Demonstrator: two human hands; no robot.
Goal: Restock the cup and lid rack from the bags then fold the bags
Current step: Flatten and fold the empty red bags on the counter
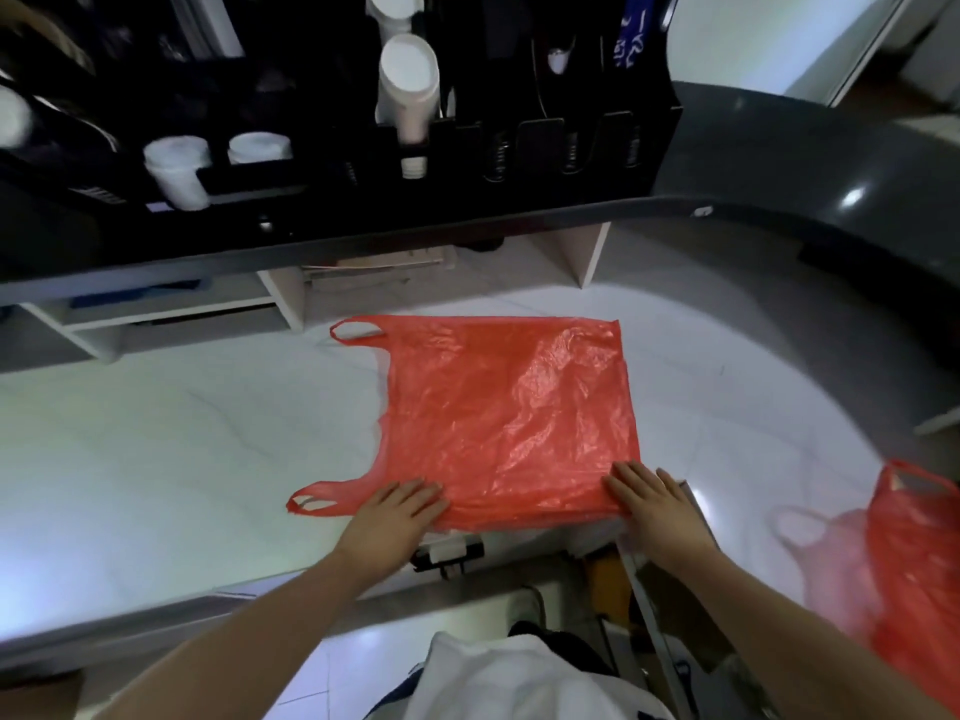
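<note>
two flat hands pressing unmarked red bag, white counter

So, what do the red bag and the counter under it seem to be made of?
The red bag: thin plastic film, probably; it is translucent, crinkled and glossy. The counter: polished white stone or a marble-look laminate, with faint grey veins and light reflections; I cannot tell which.

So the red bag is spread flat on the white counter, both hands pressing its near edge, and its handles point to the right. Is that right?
Not quite: the handles point to the left, not the right. The head view shows the red bag spread flat on the white counter, with the left hand and right hand pressing its near edge.
</note>
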